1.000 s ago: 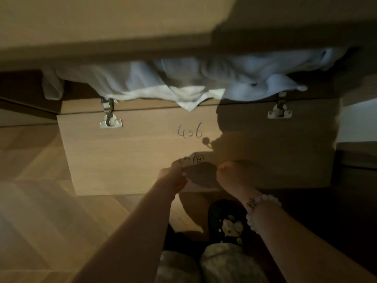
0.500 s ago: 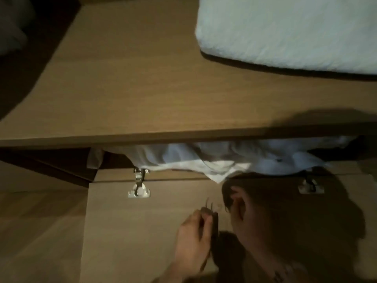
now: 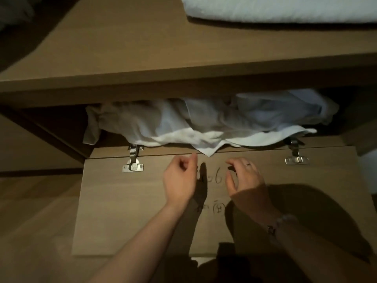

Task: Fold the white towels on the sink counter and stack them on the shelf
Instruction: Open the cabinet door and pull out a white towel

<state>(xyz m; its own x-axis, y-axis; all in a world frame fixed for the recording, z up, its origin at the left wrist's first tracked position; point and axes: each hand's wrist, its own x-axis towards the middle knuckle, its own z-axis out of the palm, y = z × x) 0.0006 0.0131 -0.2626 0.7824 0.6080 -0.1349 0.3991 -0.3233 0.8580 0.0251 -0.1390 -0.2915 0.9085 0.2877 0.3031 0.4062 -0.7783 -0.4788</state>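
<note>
Down low, both hands are held over the dropped-open cupboard door (image 3: 126,211), and I can't tell whether either one touches it. The left hand (image 3: 179,180) has its fingers loosely curled with nothing in them. The right hand (image 3: 242,178), with a ring (image 3: 248,164) on one finger and a bead bracelet (image 3: 285,219) at the wrist, is just as slack and empty. Just beyond the fingertips, a heap of crumpled white towels (image 3: 204,123) fills the compartment under the desk (image 3: 122,48), with one corner spilling over the door's hinged edge between the two metal hinges (image 3: 132,160). Up on the desk lies a folded white towel (image 3: 285,9) (only its near edge shows, far right). Scrawled handwriting (image 3: 218,177) sits on the door between the hands.
</note>
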